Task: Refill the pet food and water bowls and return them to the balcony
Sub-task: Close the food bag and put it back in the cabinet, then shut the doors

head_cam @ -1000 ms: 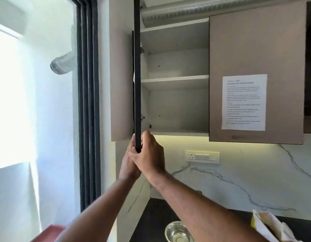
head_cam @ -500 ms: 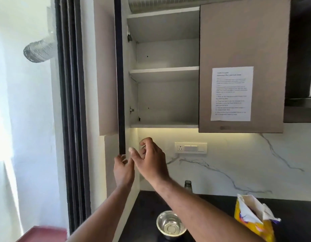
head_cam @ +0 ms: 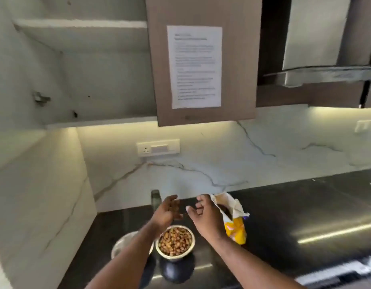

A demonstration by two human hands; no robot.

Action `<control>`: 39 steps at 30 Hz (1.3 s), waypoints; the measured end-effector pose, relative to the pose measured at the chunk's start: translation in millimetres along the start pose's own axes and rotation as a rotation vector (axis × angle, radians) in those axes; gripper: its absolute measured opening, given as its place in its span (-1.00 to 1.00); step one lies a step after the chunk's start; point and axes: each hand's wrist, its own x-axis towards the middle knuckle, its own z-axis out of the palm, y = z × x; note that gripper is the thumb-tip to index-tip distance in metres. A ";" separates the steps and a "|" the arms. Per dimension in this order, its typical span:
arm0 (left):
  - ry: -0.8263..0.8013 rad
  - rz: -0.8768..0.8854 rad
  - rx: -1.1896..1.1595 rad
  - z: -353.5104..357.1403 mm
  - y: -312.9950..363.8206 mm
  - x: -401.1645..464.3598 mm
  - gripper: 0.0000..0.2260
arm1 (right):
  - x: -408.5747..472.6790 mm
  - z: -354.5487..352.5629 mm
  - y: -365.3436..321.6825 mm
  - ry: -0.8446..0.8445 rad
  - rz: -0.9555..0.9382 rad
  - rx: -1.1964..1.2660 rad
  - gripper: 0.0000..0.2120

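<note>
A printed sheet of paper [head_cam: 194, 66] is stuck on the closed brown cabinet door [head_cam: 203, 59]; its lines of text are too blurred to read. The yellow pet food bag [head_cam: 234, 222] stands on the black surface [head_cam: 305, 215] with its white top torn open; it shows a patch of purple print, and no brand can be made out.

A steel bowl [head_cam: 175, 243] sits on the surface in front of the bag, full of brown kibble. A second steel bowl [head_cam: 123, 245] is just beside it on the left, partly hidden under the left forearm, so its contents cannot be told. A bottle neck [head_cam: 155, 198] rises behind the left hand, against the marble backsplash.

The left hand [head_cam: 168, 211] hangs above the bowls, its fingers loosely curled and holding nothing. The right hand [head_cam: 203, 217] is next to the bag's open mouth, its fingers relaxed and empty; whether it touches the bag cannot be told.

The open cabinet [head_cam: 86, 80] at upper left shows a bare white shelf. A white socket plate [head_cam: 158, 148] is set in the backsplash.
</note>
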 end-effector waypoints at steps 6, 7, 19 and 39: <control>-0.135 -0.167 0.168 78.7 -43.8 40.9 -0.20 | -19.4 -44.3 130.0 -0.052 0.200 -0.063 -0.58; -0.167 -0.185 0.204 84.8 -50.9 51.1 -0.20 | -19.6 -48.9 145.0 -0.060 0.229 -0.068 -0.57; -0.517 -0.196 0.300 117.1 -110.6 179.6 -0.03 | 50.7 -45.2 264.5 -0.070 0.485 -0.006 0.31; -0.804 -0.070 0.361 121.8 -170.8 263.6 -0.06 | 118.5 -35.1 312.1 -0.456 0.619 0.148 -0.15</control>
